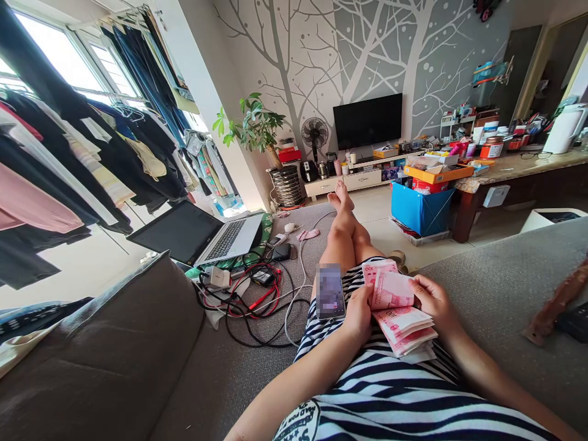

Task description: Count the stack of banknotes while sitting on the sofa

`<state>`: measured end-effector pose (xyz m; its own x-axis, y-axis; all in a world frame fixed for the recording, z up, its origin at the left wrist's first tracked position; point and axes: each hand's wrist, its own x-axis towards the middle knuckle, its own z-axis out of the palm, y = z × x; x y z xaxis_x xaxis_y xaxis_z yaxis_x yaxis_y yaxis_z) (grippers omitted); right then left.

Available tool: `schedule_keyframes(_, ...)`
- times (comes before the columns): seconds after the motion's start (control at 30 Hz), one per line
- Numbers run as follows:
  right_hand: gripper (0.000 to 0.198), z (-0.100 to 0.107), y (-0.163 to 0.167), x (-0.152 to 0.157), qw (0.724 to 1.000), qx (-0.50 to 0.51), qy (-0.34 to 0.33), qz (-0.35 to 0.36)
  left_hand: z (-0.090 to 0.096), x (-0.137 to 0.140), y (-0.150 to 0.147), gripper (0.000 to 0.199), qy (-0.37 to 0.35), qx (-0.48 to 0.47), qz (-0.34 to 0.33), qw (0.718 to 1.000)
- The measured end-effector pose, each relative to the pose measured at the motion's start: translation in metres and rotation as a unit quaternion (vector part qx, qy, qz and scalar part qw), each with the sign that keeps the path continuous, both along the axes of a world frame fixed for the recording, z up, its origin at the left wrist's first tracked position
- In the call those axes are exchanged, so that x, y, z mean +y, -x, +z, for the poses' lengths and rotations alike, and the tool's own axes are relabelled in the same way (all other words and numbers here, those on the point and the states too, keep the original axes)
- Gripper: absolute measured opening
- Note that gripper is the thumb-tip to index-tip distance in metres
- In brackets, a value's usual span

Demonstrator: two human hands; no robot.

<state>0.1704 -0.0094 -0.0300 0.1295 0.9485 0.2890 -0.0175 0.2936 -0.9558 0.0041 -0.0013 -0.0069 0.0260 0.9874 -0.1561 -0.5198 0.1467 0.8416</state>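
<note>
A folded stack of red 100 banknotes (404, 331) is gripped in my left hand (359, 311), its lower half fanning out over the striped clothing on my lap. My right hand (432, 299) pinches the right edge of a banknote (394, 290) that stands up from the stack. Another red banknote (379, 268) shows behind it at the upper left. Left of my left hand, a phone (331, 291) with a partly blurred screen lies on my thigh. The fingertips beneath the notes are hidden.
An open laptop (225, 240) sits on the grey sofa (248, 373) to the left, beside tangled cables (257, 306) and a white charger (217, 278). My outstretched legs (342, 236) lie ahead. A blue box (420, 208) and a cluttered table (514, 165) stand at the right.
</note>
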Motion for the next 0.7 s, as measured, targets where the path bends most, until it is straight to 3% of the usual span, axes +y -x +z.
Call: schedule_keyframes(0.7,0.052,0.016,0.006,-0.011,0.998,0.055,0.005,-0.003,-0.01,0.002,0.0,0.023,-0.037,0.011,-0.037,0.999)
